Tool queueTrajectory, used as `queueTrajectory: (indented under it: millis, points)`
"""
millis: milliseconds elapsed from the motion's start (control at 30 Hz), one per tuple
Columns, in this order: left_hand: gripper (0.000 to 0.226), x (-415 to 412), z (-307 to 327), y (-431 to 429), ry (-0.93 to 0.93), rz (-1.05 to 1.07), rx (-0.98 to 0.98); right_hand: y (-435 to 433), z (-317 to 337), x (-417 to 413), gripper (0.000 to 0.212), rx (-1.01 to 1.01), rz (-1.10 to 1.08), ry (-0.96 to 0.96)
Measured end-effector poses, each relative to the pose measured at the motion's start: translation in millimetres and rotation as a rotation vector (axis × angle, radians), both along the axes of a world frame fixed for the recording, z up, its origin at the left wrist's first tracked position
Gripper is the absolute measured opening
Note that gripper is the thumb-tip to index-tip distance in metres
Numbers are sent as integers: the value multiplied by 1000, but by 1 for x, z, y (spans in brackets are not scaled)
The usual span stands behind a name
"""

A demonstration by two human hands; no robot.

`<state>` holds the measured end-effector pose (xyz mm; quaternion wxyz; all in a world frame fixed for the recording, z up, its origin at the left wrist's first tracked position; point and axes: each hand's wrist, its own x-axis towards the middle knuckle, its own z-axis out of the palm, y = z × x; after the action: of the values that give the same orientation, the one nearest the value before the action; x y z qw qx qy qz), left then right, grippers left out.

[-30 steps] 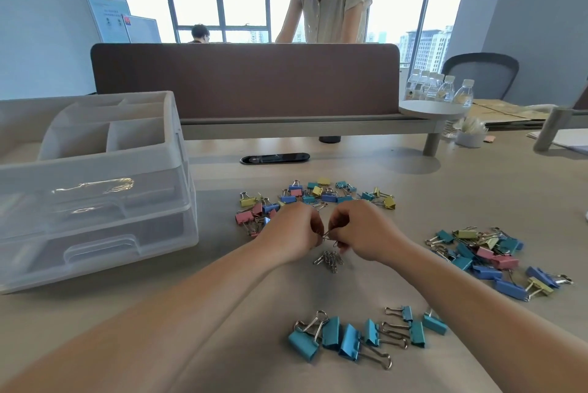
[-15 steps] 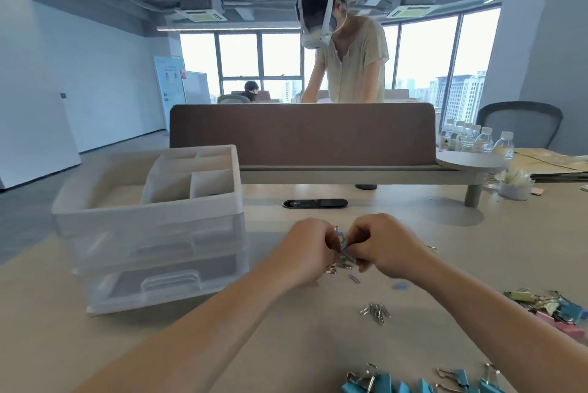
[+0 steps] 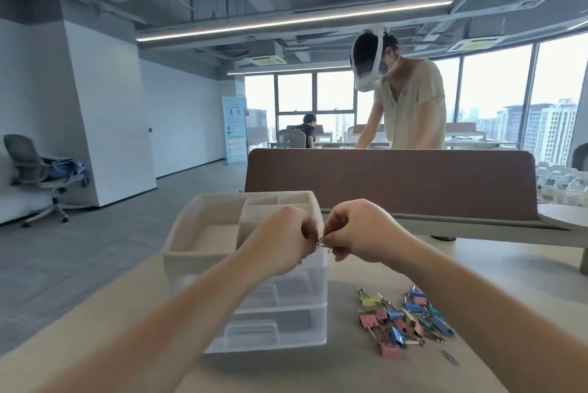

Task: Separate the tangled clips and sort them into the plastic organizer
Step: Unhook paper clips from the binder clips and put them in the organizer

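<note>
Both hands (image 3: 321,241) pinch seemingly tangled paper clips (image 3: 322,243) above organizer (image 3: 197,257).

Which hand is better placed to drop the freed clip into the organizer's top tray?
Probably the left hand: it is raised directly in front of the plastic organizer, overlapping its top compartments. The right hand sits beside the organizer's right edge. Both pinch the tangled paper clips between them.

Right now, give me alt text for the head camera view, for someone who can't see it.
Two bare hands, left hand and right hand, pinch a small tangle of metal clips held up in front of a clear plastic organizer. A pile of coloured binder clips lies on the table to its right.
</note>
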<state>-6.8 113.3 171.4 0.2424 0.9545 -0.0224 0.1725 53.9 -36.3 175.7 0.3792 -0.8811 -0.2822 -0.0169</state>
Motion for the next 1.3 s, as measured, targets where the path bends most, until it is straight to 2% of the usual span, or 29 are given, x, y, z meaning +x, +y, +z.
queueTrajectory:
  millis: [67, 200, 267, 367, 467, 533, 767, 900, 1100, 1300]
  points:
    - [5, -5, 13, 20, 1, 50, 20, 26, 8, 4, 10, 19, 25, -1]
    - [15, -8, 25, 53, -32, 179, 147, 77, 12, 16, 19, 11, 34, 0]
    - [16, -4, 25, 65, 15, 207, 152, 98, 11, 21, 19, -51, 36, -62]
    - [11, 0, 22, 77, 58, 219, 215, 121, 8, 26, 7, -123, 64, -62]
    - [14, 2, 21, 84, 63, 209, 264, 131, 7, 27, 16, -234, 49, -173]
    - [14, 3, 20, 87, 67, 209, 263, 132, 9, 24, 18, -313, 30, -247]
    - [21, 2, 16, 89, 31, 194, 199, 124, 10, 26, 19, -412, 58, -242]
    - [21, -2, 14, 88, 12, 186, 209, 122, 9, 26, 21, -385, 63, -250]
    - [19, -7, 17, 84, 0, 216, 84, 114, 7, 21, 21, -318, 85, -257]
    - [12, -20, 13, 57, -79, 153, -4, 72, -1, 15, 17, -97, 31, -201]
